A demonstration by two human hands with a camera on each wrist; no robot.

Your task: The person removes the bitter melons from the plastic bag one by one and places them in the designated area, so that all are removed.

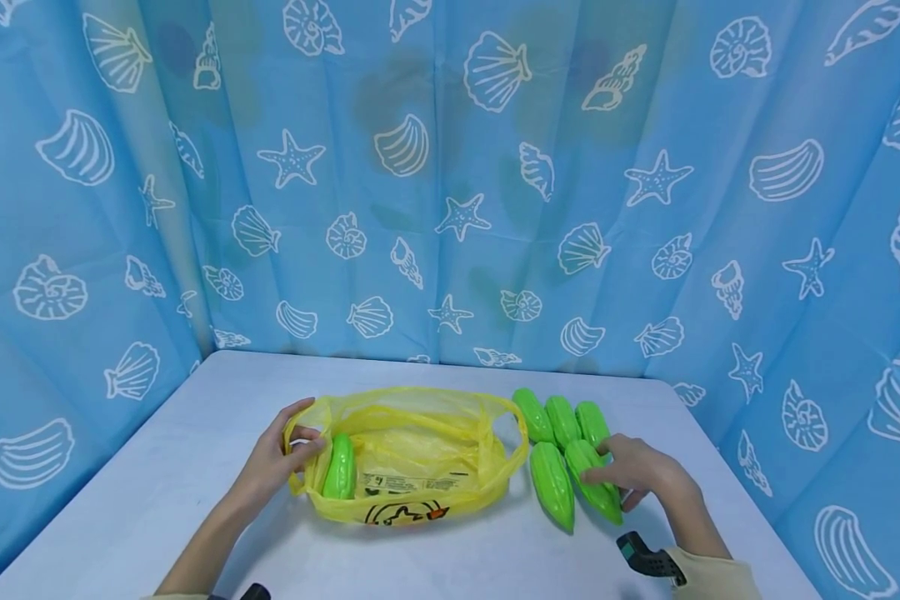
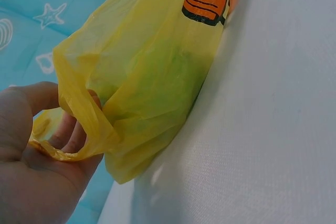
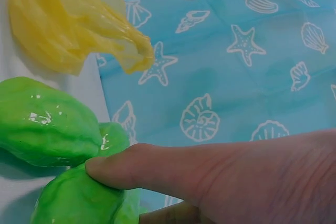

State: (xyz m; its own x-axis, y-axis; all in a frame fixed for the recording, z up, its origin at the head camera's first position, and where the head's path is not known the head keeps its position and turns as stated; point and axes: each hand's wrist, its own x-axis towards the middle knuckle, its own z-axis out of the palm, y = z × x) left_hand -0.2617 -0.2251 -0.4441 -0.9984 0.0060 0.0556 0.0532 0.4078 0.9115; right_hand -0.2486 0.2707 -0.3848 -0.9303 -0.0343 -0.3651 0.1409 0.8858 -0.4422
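You have a thin, crinkled, half see-through plastic bag (image 1: 412, 467) with a printed face, and glossy, ridged green plastic gourds (image 1: 570, 467) that catch the light. Your worktop (image 1: 195, 467) looks matt and finely grained. The curtain (image 1: 450, 167) behind is smooth printed cloth with soft folds.
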